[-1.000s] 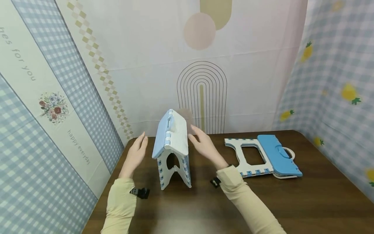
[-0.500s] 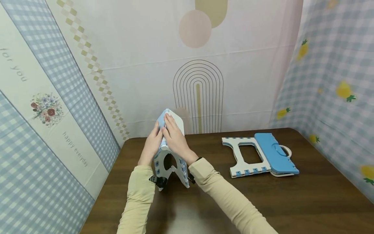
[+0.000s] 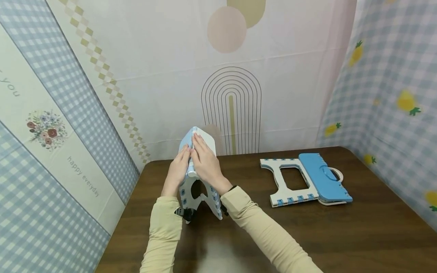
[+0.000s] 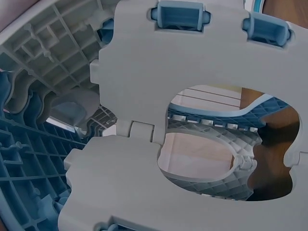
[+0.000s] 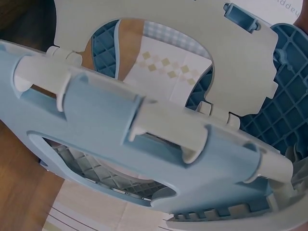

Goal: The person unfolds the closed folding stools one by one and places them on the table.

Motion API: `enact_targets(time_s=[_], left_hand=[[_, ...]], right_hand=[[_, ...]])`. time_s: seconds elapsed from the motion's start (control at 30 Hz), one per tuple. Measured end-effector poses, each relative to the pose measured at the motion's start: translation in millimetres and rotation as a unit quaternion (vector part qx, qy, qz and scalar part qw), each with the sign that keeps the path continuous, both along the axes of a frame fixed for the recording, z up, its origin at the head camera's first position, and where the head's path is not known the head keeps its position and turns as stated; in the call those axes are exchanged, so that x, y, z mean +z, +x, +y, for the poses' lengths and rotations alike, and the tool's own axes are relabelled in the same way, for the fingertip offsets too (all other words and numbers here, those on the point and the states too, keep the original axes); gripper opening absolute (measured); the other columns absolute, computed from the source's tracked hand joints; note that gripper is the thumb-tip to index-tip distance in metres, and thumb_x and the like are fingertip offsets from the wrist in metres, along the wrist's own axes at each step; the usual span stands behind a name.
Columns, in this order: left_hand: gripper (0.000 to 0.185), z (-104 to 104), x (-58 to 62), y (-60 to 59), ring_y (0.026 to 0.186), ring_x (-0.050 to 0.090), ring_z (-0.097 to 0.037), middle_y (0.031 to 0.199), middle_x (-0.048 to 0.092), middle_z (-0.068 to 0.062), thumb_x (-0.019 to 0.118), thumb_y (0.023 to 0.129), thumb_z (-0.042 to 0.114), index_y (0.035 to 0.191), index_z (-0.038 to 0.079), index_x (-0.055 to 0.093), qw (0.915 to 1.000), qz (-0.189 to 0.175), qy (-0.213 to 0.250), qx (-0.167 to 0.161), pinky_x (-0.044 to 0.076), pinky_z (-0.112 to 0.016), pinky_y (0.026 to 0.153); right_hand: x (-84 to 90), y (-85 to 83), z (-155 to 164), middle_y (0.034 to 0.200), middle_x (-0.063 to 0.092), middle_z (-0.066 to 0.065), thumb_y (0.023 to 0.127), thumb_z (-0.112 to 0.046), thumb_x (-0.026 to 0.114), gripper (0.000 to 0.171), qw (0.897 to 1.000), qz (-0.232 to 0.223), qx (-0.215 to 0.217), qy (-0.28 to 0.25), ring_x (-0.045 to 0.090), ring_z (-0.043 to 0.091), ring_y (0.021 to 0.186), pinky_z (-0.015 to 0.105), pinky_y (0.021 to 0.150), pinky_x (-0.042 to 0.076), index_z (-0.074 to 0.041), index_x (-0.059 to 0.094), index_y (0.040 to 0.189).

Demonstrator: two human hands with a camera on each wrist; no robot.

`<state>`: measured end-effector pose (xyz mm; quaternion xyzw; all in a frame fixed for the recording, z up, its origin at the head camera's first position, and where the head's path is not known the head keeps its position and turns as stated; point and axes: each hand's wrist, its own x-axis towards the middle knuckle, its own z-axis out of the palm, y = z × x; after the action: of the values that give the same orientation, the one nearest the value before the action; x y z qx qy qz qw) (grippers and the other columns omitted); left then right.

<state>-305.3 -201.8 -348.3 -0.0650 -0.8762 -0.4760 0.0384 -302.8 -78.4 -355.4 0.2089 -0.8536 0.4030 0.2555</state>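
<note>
A blue and white folding step stool [image 3: 209,143] stands on the table, its two top panels tilted into a peak like a roof. My left hand [image 3: 176,170] lies along the blue panel, fingers straight and pointing up toward the ridge. On the white panel my right hand [image 3: 207,163] rests flat, its fingertips at the hinge line. The hands meet near the ridge and cover part of it. From the left wrist, the stool's white hinged end panel [image 4: 125,96] and ribbed undersides fill the view. The right wrist view shows a blue side with white hinges [image 5: 101,106].
A second folding stool [image 3: 324,178] lies flat on the right of the dark wooden table [image 3: 246,227], its blue panel beside a white frame with an opening. Patterned cloth [image 3: 164,94] hangs behind the table and on both sides.
Both hands came inward from either side of the stool and settled on its peaked top. Over the last half second they have barely moved. The head view has shifted a little.
</note>
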Motion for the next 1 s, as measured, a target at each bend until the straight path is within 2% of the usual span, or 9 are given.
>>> enact_targets(time_s=[0.13,0.33,0.5,0.8,1.0], left_hand=[[0.060,1,-0.7,0.2,0.152,0.016,-0.025,0.163,0.020,-0.004,0.022,0.104,0.048,0.154,0.014,0.027,0.9999,0.003,-0.012,0.000,0.013,-0.045,0.124],[0.059,2,-1.2,0.9,0.151,0.017,-0.025,0.162,0.021,-0.005,0.022,0.105,0.045,0.154,0.013,0.027,0.9993,0.007,-0.036,0.010,0.013,-0.044,0.124],[0.058,3,-0.3,-0.7,0.151,0.019,-0.027,0.162,0.023,-0.008,0.023,0.105,0.042,0.153,0.010,0.029,0.9982,0.022,-0.056,0.007,0.014,-0.044,0.123],[0.059,2,-1.3,-1.5,0.150,0.020,-0.028,0.161,0.025,-0.010,0.020,0.105,0.042,0.152,0.008,0.030,0.9932,0.027,-0.113,0.007,0.016,-0.046,0.123],[0.057,4,-2.5,-2.7,0.149,0.024,-0.029,0.159,0.029,-0.012,0.021,0.105,0.040,0.150,0.007,0.034,0.9892,0.046,-0.139,0.010,0.018,-0.046,0.122]], right_hand=[[-0.9,1.5,2,0.157,0.035,0.007,0.103,-0.024,0.035,0.048,1.000,0.001,-0.019,0.009,0.030,0.020,0.147,0.039,0.119,0.029,-0.005,0.039,0.147],[-0.7,3.0,5,0.156,0.036,0.006,0.103,-0.024,0.034,0.048,0.999,-0.016,-0.025,0.032,0.032,0.020,0.147,0.038,0.120,0.028,-0.005,0.040,0.147],[2.2,3.7,7,0.154,0.040,0.007,0.103,-0.023,0.036,0.047,0.998,-0.011,-0.045,0.053,0.036,0.021,0.145,0.038,0.119,0.030,-0.004,0.043,0.145],[0.9,4.7,9,0.148,0.047,0.011,0.102,-0.021,0.036,0.045,0.992,-0.003,-0.073,0.099,0.042,0.024,0.141,0.036,0.118,0.032,0.000,0.050,0.139],[0.1,5.0,12,0.147,0.049,0.011,0.103,-0.021,0.037,0.044,0.987,-0.020,-0.088,0.131,0.044,0.023,0.140,0.035,0.117,0.033,0.001,0.051,0.138]])
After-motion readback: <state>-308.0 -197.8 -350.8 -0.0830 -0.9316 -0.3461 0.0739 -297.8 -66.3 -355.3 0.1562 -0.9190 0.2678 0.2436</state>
